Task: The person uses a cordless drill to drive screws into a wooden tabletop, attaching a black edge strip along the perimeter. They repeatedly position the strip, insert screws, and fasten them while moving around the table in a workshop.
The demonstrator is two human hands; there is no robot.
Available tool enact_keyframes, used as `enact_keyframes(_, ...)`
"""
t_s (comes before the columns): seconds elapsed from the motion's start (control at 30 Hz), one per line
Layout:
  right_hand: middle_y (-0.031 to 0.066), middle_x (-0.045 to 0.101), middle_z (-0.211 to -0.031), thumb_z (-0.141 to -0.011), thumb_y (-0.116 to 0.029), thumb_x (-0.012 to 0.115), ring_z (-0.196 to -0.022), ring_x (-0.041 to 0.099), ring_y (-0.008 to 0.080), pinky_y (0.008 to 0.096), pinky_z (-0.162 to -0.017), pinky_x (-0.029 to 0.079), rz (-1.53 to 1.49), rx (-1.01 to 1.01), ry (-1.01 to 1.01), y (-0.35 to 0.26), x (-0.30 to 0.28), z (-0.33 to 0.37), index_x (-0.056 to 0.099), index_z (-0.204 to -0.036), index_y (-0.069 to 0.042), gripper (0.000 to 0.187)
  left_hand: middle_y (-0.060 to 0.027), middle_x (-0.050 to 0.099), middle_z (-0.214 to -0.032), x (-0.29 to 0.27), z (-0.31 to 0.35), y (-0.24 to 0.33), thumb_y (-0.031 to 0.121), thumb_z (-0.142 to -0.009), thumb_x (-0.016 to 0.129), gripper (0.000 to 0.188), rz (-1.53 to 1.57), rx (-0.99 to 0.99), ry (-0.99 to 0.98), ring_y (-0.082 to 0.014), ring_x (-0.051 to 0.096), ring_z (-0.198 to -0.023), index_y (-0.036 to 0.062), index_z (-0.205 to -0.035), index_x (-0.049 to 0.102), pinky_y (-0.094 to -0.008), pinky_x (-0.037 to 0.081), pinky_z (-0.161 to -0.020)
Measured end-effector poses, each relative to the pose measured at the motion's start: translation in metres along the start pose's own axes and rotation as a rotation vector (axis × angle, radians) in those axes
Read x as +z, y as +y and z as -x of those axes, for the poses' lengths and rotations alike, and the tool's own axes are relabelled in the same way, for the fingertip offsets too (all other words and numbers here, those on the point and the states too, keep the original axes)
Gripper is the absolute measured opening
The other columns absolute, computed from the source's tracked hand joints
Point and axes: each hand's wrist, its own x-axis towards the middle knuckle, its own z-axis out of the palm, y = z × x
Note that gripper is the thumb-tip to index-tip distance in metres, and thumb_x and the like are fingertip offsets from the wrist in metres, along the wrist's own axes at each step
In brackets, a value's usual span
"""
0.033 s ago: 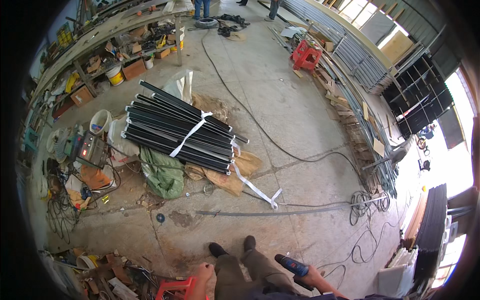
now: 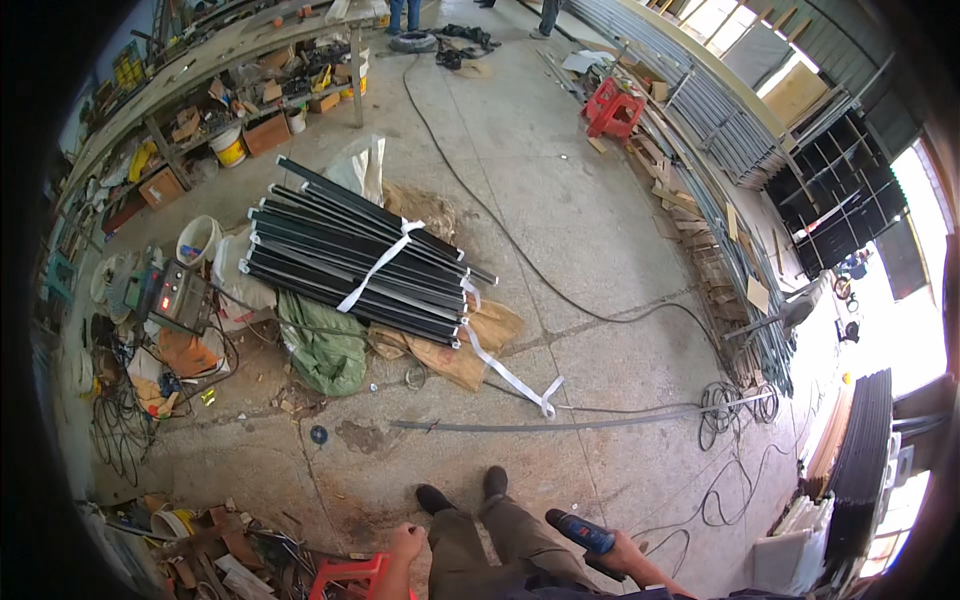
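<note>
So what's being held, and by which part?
Right hand: a blue-and-black power tool, gripped at the end nearest the person; the hand hides the exact grip. Left hand: nothing visible in it.

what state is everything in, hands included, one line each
right hand: closed around the power tool
blue-and-black power tool: held, running or not can't be told
left hand: fingers curled, contents unclear
black bars: bundled, lying fanned out
white strap: wrapped across the bars
control box: red display lit
white bucket: open, items inside
</note>
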Motion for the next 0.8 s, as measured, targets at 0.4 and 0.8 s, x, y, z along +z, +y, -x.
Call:
enact_keyframes(0.4,0.0059,0.074,-0.096,-0.084,-0.009,0.081,-0.086,0.068,0.0127,0.0318,-0.08,0.055,-0.241,-0.109,-0.072,-0.075,0.046,-0.136,0.071,-0.116,-0.001,0.035,-0.0175,0.074,-0.083,0.051,-0.141,0.013,0.027,-0.093,0.068,0.025,0.229,0.023,0.066,-0.0384,0.071,-0.081,0.0026,-0.09,0.074,-0.0479,0.056,-0.076)
enact_keyframes(0.8,0.0089,0.068,-0.087,-0.077,-0.011,0.075,-0.083,0.066,0.0202,0.0358,-0.083,0.052,-0.827,0.206,-0.081,-0.02,0.149,-0.267,0.063,-0.124,0.002,0.051,-0.0215,0.071,-0.096,0.171,-0.371,-0.007,0.021,-0.096,0.066,0.019,-0.277,0.302,0.131,-0.0422,0.069,-0.093,0.0025,-0.098,0.07,-0.0515,0.056,-0.08)
